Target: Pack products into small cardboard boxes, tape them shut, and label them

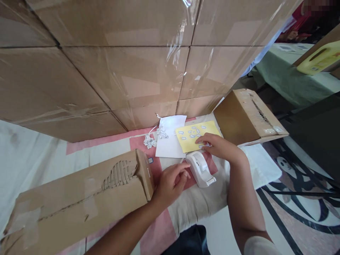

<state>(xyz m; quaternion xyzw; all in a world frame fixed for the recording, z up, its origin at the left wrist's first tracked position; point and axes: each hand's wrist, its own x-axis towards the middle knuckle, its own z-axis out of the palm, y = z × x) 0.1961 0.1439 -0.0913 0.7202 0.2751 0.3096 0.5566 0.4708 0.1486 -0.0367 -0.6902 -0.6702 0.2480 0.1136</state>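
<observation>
Yellow below: holds right hand (216, 145) half-open over sheet (188, 145) with small cut-outs (198, 131). Points loosely curled left hand (170, 182) toward white tape dispenser (199, 173); cannot tell whether touching.

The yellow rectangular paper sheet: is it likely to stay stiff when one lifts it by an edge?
Probably not: the yellow rectangular paper sheet looks thin, so it may sag. The small white blue-edged paper slips lying on it might slide if it tilts; whether they are stuck down, I cannot tell.
</observation>
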